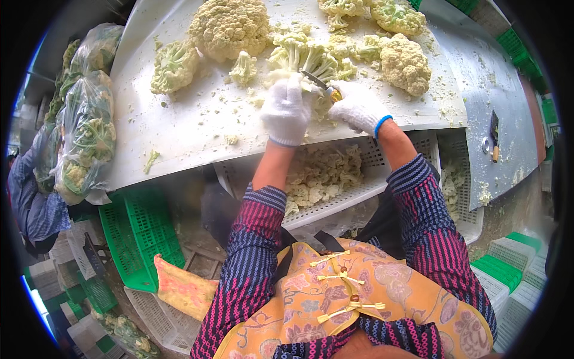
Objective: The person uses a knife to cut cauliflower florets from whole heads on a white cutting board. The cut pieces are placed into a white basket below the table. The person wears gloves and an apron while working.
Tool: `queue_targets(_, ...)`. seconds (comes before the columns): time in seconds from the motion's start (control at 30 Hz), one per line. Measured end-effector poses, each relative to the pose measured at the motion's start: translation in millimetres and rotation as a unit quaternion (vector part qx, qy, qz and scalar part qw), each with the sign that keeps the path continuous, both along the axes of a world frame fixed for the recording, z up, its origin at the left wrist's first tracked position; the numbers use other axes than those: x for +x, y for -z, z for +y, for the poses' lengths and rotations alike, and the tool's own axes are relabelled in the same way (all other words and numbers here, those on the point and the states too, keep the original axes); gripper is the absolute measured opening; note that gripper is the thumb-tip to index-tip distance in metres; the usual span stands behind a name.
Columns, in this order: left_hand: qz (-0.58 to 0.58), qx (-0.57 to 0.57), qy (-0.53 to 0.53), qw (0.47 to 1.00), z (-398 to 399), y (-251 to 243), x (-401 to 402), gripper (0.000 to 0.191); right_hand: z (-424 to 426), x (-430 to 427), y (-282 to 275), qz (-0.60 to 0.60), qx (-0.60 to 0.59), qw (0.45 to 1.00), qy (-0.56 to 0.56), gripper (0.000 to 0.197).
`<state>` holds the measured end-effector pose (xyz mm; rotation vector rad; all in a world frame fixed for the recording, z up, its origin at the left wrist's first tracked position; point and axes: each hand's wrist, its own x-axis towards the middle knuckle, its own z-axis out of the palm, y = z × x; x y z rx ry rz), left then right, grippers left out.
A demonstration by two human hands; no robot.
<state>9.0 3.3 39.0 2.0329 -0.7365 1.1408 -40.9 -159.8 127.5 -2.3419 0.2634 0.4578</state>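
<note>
My left hand [287, 107], in a white knit glove, holds a cut piece of cauliflower [309, 56] by its stem side, its stalks and florets pointing away from me. In my right hand [361, 105], also gloved, is a small knife [316, 80] whose blade lies against the stalks. A loose floret [243, 68] rests left of my hands. Behind it sits a large cauliflower head [231, 29], and a smaller piece [175, 66] lies farther left. Another chunk [405, 64] is to the right. Crumbs are scattered over the white tabletop [197, 121].
Below the table edge, a white perforated crate [336, 206] holds cut florets [332, 175]. Bagged cauliflowers [87, 134] stand at the left edge, a person [38, 193] beyond them. A cleaver [494, 134] lies on the metal sheet at right. Green crates [139, 238] stand lower left.
</note>
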Motion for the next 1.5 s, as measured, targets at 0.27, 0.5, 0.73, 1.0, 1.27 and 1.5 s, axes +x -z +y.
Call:
queue_targets(0.27, 0.007, 0.004, 0.013, 1.0, -6.0, 4.5, 1.7, 0.048, -1.5, -13.3, 43.3, -0.23, -0.214, 0.949, -0.041, 0.028)
queue_targets(0.5, 0.037, 0.054, -0.032, 0.997, -13.0, -0.5, 18.7, 0.043, 5.4, 18.4, 37.3, -0.143, -0.227, 0.953, -0.138, 0.026)
queue_targets(0.73, 0.077, 0.005, -0.076, 0.994, -28.4, 2.6, 41.0, 0.032, 10.0, 3.5, 72.7, -0.088, -0.272, 0.954, -0.085, 0.032)
queue_targets(1.0, 0.295, -0.26, -0.087, 0.915, 19.3, 6.3, 62.5, 0.026, -63.6, 14.3, 46.0, -0.109, -0.205, 0.972, -0.024, 0.04)
queue_targets(1.27, 0.321, -0.305, -0.044, 0.896, 23.4, 18.2, 38.5, 0.022, -51.3, 10.7, 18.1, -0.203, -0.161, 0.959, 0.112, 0.034)
queue_targets(1.5, 0.299, -0.241, -0.062, 0.921, 28.3, 26.1, 25.5, 0.023, 28.8, 3.6, 62.1, -0.206, -0.104, 0.973, 0.001, 0.03)
